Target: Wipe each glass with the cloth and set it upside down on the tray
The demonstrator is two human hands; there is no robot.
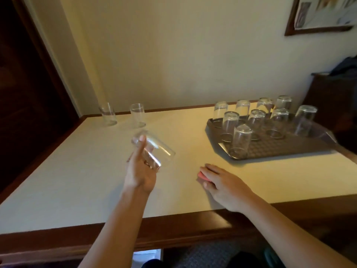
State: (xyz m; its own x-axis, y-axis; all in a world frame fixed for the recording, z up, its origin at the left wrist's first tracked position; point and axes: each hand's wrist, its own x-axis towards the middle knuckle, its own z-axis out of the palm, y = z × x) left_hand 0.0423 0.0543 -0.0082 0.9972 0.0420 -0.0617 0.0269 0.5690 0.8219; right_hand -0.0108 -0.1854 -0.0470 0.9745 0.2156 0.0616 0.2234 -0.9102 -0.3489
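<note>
Glass in hand (154, 149): left hand (140, 171) has its fingers wrapped round it, holding it tilted nearly on its side above the middle of the surface (77, 180). The glass is blurred, so which end points where is hard to tell. It is not yet on the tray, and whether it has been wiped can't be judged.

Cloth (201, 176): only a pink sliver shows under the right hand (218, 182), near the front edge of the surface, just short of the tray's front-left corner. The fingers lie flat over it, pressing or about to gather it; no clear grip visible.

Tray (280, 149): dark, sits at the right edge toward the back. The upside-down glasses on it (241, 140) count to ten, give or take one, since the back row overlaps and is blurred.

Still upright on the surface, far-left corner: two glasses, one at the corner (108, 115) and one just right of it (138, 116), near each other, well apart from the tray.

Count:
- glasses total: thirteen (ten on the tray, one held, two waiting)
- cloth: one
- tray: one

Progress, as a judgement: most of the job is done. Left: the held glass needs a wipe, if not yet wiped, then inverting onto the tray; after that, the two at the corner. The tray's front and right portions look free, so there is room for three more.
</note>
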